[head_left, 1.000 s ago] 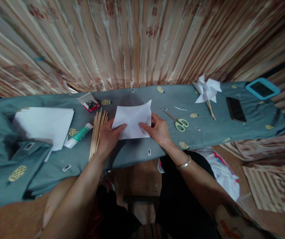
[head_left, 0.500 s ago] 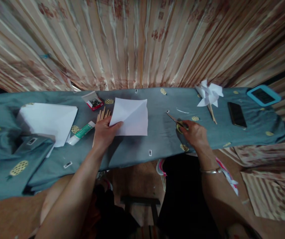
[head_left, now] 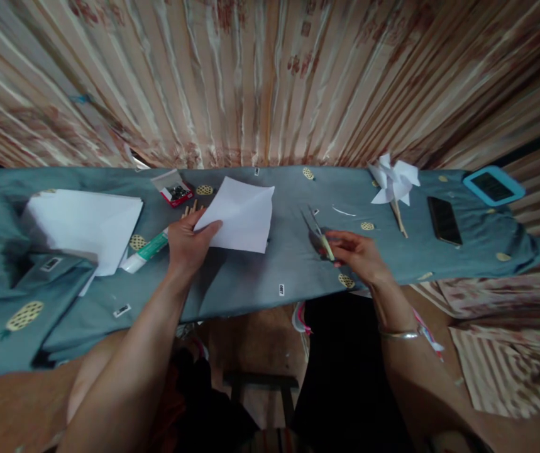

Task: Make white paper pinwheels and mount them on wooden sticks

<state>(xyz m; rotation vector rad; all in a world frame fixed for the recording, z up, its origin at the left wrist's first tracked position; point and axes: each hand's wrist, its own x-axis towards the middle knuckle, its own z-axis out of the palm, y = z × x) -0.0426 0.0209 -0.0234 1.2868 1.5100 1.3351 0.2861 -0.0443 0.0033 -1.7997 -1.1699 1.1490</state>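
A creased white square sheet of paper [head_left: 244,217] is pinched at its lower left by my left hand [head_left: 189,245], thumb on top. My right hand [head_left: 357,253] grips a pair of scissors [head_left: 325,242] by yellowish handles, with the blades pointing up and left, apart from the paper. Beneath and behind my left hand lie several wooden sticks [head_left: 193,209], partly hidden. A green and white glue tube [head_left: 146,250] rests just left of that hand.
A stack of white paper [head_left: 88,220] lies at left. An opened small red box [head_left: 178,193] holds dark bits. Rightward are a white paper pinwheel [head_left: 395,182] on a stick, a dark phone [head_left: 444,220] and a blue-framed tablet [head_left: 493,186]. A pleated curtain [head_left: 260,82] hangs behind the table.
The paper has tilted and shifted slightly left with my left hand. In my right hand the scissors have turned, blades now pointing more upward, and the hand has moved a little left.
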